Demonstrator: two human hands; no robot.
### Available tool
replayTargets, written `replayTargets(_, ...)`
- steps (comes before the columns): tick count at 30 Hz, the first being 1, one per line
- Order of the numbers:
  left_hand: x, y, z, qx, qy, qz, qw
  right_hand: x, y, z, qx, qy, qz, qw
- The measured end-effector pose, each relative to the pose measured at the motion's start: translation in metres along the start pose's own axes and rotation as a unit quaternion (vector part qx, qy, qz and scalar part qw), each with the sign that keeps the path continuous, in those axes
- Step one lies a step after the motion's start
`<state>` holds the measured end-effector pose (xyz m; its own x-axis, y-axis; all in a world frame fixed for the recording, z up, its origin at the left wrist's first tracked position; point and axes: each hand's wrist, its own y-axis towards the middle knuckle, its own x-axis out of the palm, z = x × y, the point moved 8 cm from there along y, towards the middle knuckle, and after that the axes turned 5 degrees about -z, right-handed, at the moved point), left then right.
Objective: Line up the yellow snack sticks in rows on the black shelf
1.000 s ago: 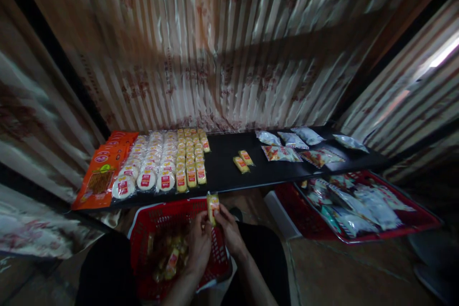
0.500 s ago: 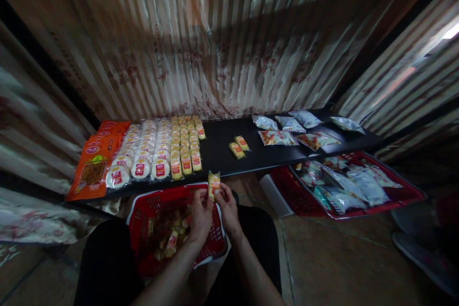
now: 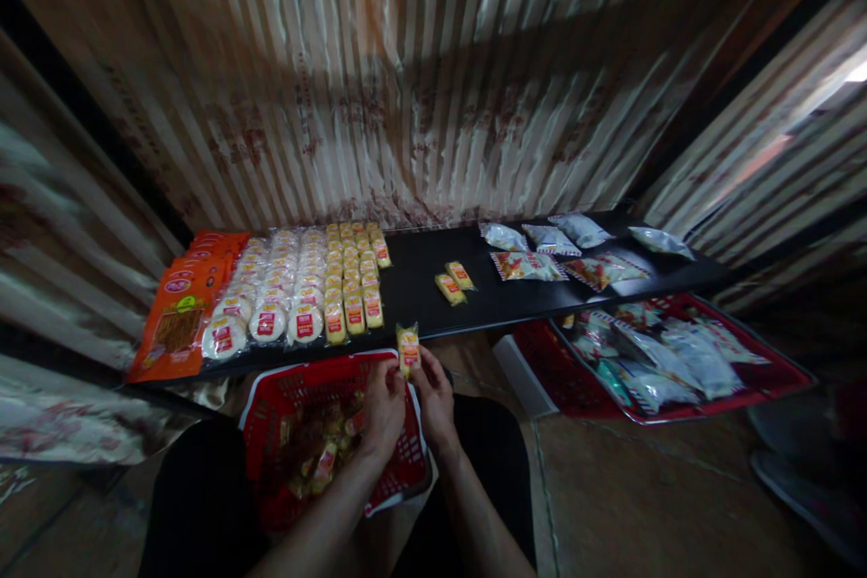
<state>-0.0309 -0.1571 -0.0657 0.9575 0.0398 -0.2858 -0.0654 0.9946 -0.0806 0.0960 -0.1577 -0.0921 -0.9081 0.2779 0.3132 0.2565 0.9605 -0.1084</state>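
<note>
Between my two hands stands a small yellow wrapped snack cake [image 3: 408,347] with a red and white label, upright in clear film. My left hand [image 3: 383,406] pinches its lower left side, and my right hand [image 3: 433,393] grips its lower right. Both are over the right rim of a red basket [image 3: 271,397], where several more yellow snack cakes [image 3: 323,461] lie loose. Just beyond, on a black shelf [image 3: 413,289], rows of matching cakes [image 3: 353,312] stand packed together. Two loose cakes [image 3: 450,289] lie apart from them to the right.
Left on the shelf are round white packaged cakes [image 3: 267,321] and orange packets [image 3: 172,316]. Silvery bags [image 3: 528,266] lie at its right. Below, a second red basket [image 3: 778,375] holds similar bags. A person's shoe [image 3: 792,488] shows at the right edge. Curtain [image 3: 420,108] hangs behind.
The view has shifted very slightly. Both hands still hold the snack cake at nearly the same spot over the basket rim; nothing on the shelf has moved.
</note>
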Motion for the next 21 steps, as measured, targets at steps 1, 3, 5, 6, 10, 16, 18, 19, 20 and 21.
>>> replayTargets(1,-0.001,0.0,0.002,0.001,0.007,-0.001,1.0,-0.001,0.0,0.0,-0.003,-0.003,0.006,1.0)
replayTargets(3,-0.002,0.001,0.007,0.003,0.017,-0.005,1.0,-0.003,0.001,0.0,-0.009,-0.01,0.019,1.0)
replayTargets(5,-0.001,0.001,0.01,-0.001,0.025,-0.015,1.0,-0.004,0.002,0.001,-0.012,-0.011,0.028,0.999)
replayTargets(6,-0.001,0.002,0.011,-0.003,0.027,-0.02,0.999,-0.005,0.003,0.002,-0.011,-0.009,0.031,0.999)
replayTargets(10,0.0,0.004,0.012,-0.01,0.027,-0.018,0.999,-0.006,0.005,0.004,-0.015,-0.01,0.032,0.999)
replayTargets(16,0.003,0.009,0.014,-0.014,0.019,-0.018,1.0,-0.009,0.008,0.001,-0.043,-0.027,0.037,0.998)
replayTargets(18,0.005,0.011,0.014,-0.02,0.005,-0.024,1.0,-0.01,0.008,0.0,-0.048,-0.026,0.044,0.998)
replayTargets(19,0.005,0.011,0.014,-0.024,-0.002,-0.025,0.999,-0.01,0.009,0.0,-0.049,-0.027,0.048,0.997)
replayTargets(20,0.006,0.012,0.013,-0.027,-0.009,-0.027,0.999,-0.011,0.009,0.0,-0.049,-0.028,0.052,0.997)
replayTargets(21,0.006,0.012,0.012,-0.031,-0.015,-0.028,0.999,-0.011,0.01,0.0,-0.048,-0.03,0.056,0.997)
